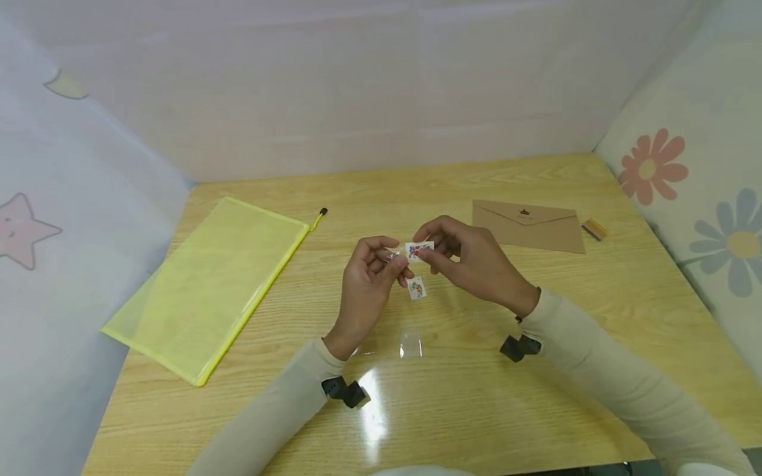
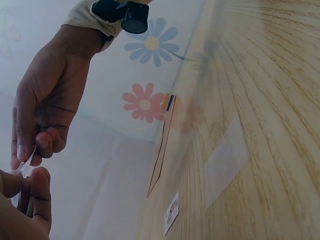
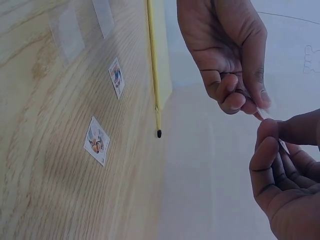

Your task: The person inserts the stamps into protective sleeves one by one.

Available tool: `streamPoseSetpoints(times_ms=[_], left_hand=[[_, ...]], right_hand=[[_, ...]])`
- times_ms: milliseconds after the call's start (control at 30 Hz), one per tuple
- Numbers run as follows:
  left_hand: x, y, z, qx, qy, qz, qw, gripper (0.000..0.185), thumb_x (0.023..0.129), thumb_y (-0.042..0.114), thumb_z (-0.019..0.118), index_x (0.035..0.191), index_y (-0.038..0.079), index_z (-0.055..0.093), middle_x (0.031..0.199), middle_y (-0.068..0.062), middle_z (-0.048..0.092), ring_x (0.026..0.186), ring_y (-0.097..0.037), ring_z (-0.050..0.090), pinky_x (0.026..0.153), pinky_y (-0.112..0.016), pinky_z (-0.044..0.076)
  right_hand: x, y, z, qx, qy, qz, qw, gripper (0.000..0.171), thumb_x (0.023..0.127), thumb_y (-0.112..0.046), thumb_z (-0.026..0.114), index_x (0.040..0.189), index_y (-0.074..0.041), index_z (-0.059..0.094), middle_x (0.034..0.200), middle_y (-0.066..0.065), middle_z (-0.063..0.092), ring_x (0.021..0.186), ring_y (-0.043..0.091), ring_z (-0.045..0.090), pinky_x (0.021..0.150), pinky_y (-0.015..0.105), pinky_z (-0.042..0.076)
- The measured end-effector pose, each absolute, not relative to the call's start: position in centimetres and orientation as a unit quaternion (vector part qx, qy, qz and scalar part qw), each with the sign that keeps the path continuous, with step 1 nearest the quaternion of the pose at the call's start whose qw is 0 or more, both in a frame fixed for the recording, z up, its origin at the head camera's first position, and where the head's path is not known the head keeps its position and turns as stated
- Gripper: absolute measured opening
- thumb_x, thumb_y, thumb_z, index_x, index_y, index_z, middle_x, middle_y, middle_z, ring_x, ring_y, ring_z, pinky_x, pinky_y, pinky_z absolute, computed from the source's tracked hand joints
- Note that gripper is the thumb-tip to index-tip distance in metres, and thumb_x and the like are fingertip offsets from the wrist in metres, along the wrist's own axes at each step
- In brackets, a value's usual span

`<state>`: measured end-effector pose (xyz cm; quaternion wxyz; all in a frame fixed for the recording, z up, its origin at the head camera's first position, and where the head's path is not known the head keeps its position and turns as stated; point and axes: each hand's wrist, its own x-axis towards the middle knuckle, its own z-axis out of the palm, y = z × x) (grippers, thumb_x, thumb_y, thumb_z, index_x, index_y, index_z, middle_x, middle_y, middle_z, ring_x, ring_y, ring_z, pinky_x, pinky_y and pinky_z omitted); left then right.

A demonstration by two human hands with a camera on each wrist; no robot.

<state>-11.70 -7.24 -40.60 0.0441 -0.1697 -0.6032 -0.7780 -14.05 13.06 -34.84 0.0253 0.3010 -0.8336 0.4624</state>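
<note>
Stamp (image 1: 419, 250), small and rectangular with a white border and a red and blue picture, is held above the middle of the wooden table (image 1: 536, 370), pinched between the fingertips of both hands. The left hand (image 1: 370, 274) curls its fingers and thumb round the stamp's left end, and the right hand (image 1: 470, 254) pinches its right end between thumb and forefinger; in the wrist views it shows only edge-on, as a thin sliver between the fingertips. Both arms wear cream sleeves (image 1: 601, 360), each with a small black clip at the wrist.

Nearest the person, the light pine table top carries a bright glare patch. Just beyond it lie two small clear plastic sleeves (image 1: 411, 344), flat on the wood. A second stamp (image 1: 417, 288), with an orange and white picture, lies flat on the table right below the hands. The right wrist view shows a third stamp (image 3: 116, 77) lying further along the wood, hidden from the head camera.

To the left lies a yellow mesh zip pouch (image 1: 220, 277), set at an angle, its black zip pull at the far corner. To the right, past the hands, lies a brown envelope (image 1: 526, 226), flap closed, with a small orange and dark block (image 1: 594, 229) just beside it. Pale cloth screens close in the table: stars on the left, flowers (image 1: 651, 165) on the right.
</note>
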Motion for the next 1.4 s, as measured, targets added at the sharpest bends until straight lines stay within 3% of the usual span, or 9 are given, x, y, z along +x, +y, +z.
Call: streamPoseSetpoints(times_ms=[267, 500, 733, 1000, 1267, 1400], left_hand=[[-11.6, -7.3, -40.4, -0.177, -0.603, -0.777, 0.038, 0.029, 0.099, 0.000, 0.062, 0.125, -0.003, 0.050, 0.097, -0.018, 0.058, 0.083, -0.029, 0.065, 0.070, -0.031, 0.057], [-11.7, -7.3, -40.4, -0.167, -0.598, -0.783, 0.026, 0.027, 0.099, -0.001, 0.062, 0.122, -0.005, 0.049, 0.098, -0.023, 0.059, 0.081, -0.028, 0.065, 0.071, -0.032, 0.057], [-11.8, -7.6, -40.2, -0.149, -0.598, -0.787, 0.038, 0.027, 0.099, 0.003, 0.064, 0.121, -0.004, 0.050, 0.095, -0.020, 0.061, 0.079, -0.025, 0.066, 0.070, -0.031, 0.057], [-11.8, -7.4, -40.1, -0.152, -0.585, -0.797, 0.028, 0.026, 0.098, 0.000, 0.063, 0.119, -0.006, 0.048, 0.096, -0.017, 0.061, 0.080, -0.025, 0.066, 0.070, -0.029, 0.057], [-11.5, -7.3, -40.1, -0.159, -0.581, -0.798, 0.025, 0.025, 0.099, 0.001, 0.062, 0.120, -0.004, 0.048, 0.098, -0.019, 0.059, 0.080, -0.026, 0.066, 0.070, -0.033, 0.057], [-11.5, -7.3, -40.2, -0.162, -0.577, -0.800, 0.026, 0.026, 0.100, 0.001, 0.062, 0.120, -0.006, 0.047, 0.099, -0.019, 0.058, 0.081, -0.028, 0.066, 0.070, -0.034, 0.058]], right_hand=[[-14.0, 12.7, -34.6, 0.303, -0.840, 0.449, 0.016, 0.018, 0.097, -0.016, 0.070, 0.115, -0.018, 0.066, 0.082, -0.011, 0.068, 0.065, 0.006, 0.065, 0.054, 0.030, 0.049], [-14.1, 12.9, -34.5, 0.293, -0.840, 0.457, 0.021, 0.024, 0.103, -0.021, 0.061, 0.126, -0.016, 0.060, 0.105, -0.005, 0.065, 0.073, 0.007, 0.068, 0.057, 0.032, 0.052], [-14.2, 13.2, -34.8, 0.273, -0.839, 0.470, 0.024, 0.018, 0.103, -0.017, 0.061, 0.120, -0.012, 0.060, 0.085, -0.005, 0.065, 0.068, 0.006, 0.063, 0.056, 0.034, 0.050], [-14.1, 12.3, -35.0, 0.270, -0.837, 0.473, 0.039, 0.015, 0.099, -0.013, 0.066, 0.114, -0.015, 0.063, 0.086, -0.007, 0.066, 0.072, 0.009, 0.065, 0.062, 0.030, 0.053], [-13.6, 11.6, -35.4, 0.294, -0.837, 0.457, 0.058, 0.011, 0.100, -0.017, 0.066, 0.110, -0.015, 0.069, 0.103, -0.007, 0.066, 0.086, 0.006, 0.066, 0.078, 0.029, 0.056], [-13.6, 11.6, -35.6, 0.296, -0.832, 0.468, 0.044, 0.011, 0.099, -0.017, 0.066, 0.110, -0.017, 0.070, 0.105, -0.009, 0.065, 0.086, 0.008, 0.067, 0.079, 0.032, 0.056]])
